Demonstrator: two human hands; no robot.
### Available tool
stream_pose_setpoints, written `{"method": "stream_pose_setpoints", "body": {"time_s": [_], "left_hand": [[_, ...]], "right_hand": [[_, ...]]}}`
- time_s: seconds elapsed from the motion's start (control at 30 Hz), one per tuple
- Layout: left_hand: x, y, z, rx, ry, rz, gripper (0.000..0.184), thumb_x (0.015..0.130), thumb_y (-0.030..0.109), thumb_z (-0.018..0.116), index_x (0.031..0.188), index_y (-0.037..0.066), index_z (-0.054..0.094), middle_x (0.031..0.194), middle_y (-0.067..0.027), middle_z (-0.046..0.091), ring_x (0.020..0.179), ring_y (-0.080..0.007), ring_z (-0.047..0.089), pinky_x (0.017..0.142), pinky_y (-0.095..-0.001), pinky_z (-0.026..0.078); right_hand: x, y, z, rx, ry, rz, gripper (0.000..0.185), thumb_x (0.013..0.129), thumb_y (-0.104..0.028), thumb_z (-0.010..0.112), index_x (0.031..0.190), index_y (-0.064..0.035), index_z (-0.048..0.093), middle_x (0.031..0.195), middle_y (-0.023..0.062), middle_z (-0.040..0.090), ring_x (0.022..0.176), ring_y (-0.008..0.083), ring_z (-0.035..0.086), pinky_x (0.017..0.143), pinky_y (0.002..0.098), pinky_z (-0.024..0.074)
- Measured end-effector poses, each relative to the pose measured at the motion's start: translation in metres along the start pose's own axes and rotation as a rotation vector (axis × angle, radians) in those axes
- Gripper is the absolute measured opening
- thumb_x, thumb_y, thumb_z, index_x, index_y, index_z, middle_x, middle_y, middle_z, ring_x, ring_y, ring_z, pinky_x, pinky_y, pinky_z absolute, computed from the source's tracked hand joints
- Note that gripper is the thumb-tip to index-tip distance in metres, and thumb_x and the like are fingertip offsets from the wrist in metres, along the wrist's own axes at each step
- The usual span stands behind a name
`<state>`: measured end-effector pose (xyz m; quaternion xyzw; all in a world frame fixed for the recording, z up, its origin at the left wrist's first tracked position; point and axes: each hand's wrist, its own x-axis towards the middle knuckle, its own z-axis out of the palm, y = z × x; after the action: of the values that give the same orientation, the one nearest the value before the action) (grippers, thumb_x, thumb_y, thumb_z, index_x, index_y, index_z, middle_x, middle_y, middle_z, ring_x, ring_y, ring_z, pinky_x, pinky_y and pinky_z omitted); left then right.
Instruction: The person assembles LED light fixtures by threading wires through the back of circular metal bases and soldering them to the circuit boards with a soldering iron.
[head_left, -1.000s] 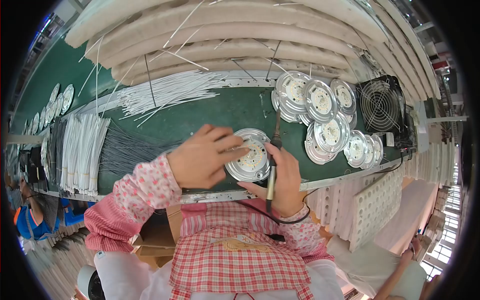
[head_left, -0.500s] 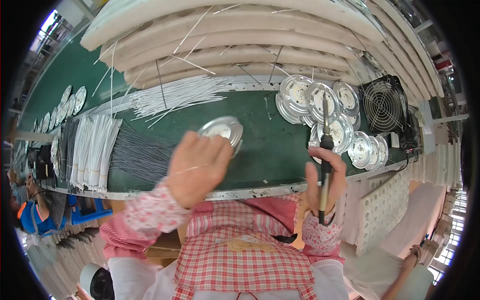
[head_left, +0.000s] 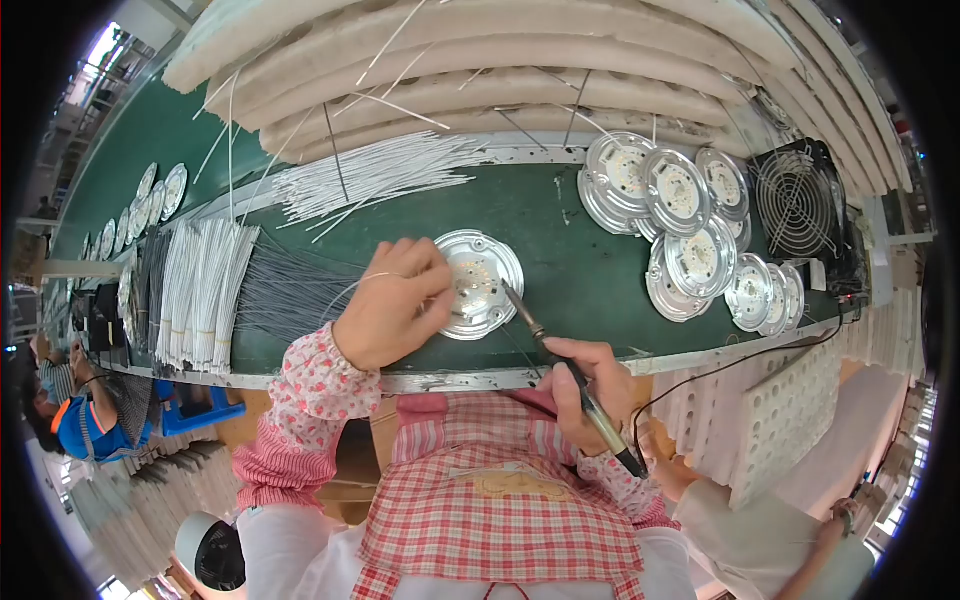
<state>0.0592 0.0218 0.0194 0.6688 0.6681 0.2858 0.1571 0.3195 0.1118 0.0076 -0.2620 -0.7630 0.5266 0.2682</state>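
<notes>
A round silver metal disc (head_left: 478,300) with a pale centre and small parts on it lies flat on the green bench near the front edge. My left hand (head_left: 395,305) is at its left rim, fingers bent and closed. A thin white wire (head_left: 378,276) runs from those fingers over the back of the hand; its held end is hidden. From the right, my right hand (head_left: 590,395) grips a soldering iron (head_left: 532,325) like a pen. The iron's tip is at the right side of the disc's centre; whether it touches cannot be made out.
Stacked discs (head_left: 680,190) and a black fan (head_left: 797,205) stand at the right. White wires (head_left: 370,180), bundled white wires (head_left: 205,295) and grey wires (head_left: 295,300) lie at the left. Thick pale foam-like layers (head_left: 480,60) rise behind. Another person (head_left: 85,420) sits at the far left.
The disc has come to rest flat, further right in view. My right hand has swung the soldering iron from upright by the stacks down-left to the disc.
</notes>
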Motion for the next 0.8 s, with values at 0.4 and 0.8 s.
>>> {"method": "stream_pose_setpoints", "body": {"time_s": [0.4,0.8], "left_hand": [[0.002,-0.002,0.022,0.075,0.05,0.062,0.01,0.074,0.01,0.071,0.078,0.008,0.062,0.089,-0.005,0.051,0.084,-0.0244,0.052,0.073,-0.0384,0.04],[0.003,-0.002,0.028,0.119,0.094,0.013,0.012,0.077,0.009,0.072,0.081,0.007,0.062,0.093,-0.0066,0.053,0.083,-0.0259,0.053,0.074,-0.0383,0.04]], "right_hand": [[0.013,0.002,0.016,-0.08,-0.012,-0.141,0.025,0.083,-0.001,0.068,0.108,0.0014,0.069,0.078,0.0118,0.068,0.058,0.0198,0.062,0.055,0.0303,0.0488],[0.012,0.005,0.032,-0.143,0.041,-0.249,0.025,0.079,0.001,0.067,0.104,0.0015,0.07,0.066,0.009,0.059,0.051,0.0222,0.056,0.051,0.0332,0.0457]]}}
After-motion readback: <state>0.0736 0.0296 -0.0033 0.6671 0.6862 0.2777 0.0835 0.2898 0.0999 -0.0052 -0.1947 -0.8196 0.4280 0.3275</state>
